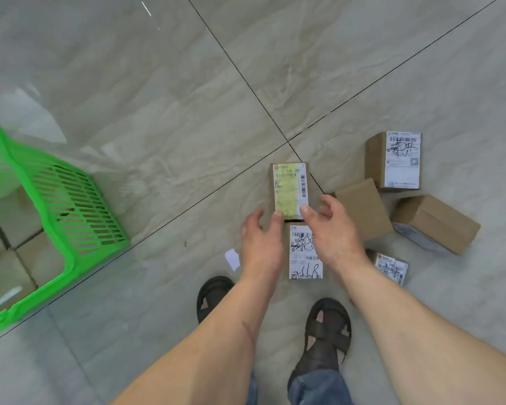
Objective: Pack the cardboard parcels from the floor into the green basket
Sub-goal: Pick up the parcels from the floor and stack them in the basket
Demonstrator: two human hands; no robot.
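Several cardboard parcels lie on the tiled floor at centre right. A small parcel with a yellowish label (289,188) lies just beyond my fingertips. My left hand (262,241) and right hand (332,232) hover over it with fingers apart; a left fingertip and my right thumb touch its near edge, gripping nothing. Between my hands lies a white-labelled parcel (304,258). The green basket (70,200) stands at the left and holds several brown parcels (12,217).
More parcels lie to the right: a plain one (362,209), a labelled one (395,162), a tilted one (438,223) and a small one (392,267). A paper scrap (232,258) lies by my sandalled feet (324,331).
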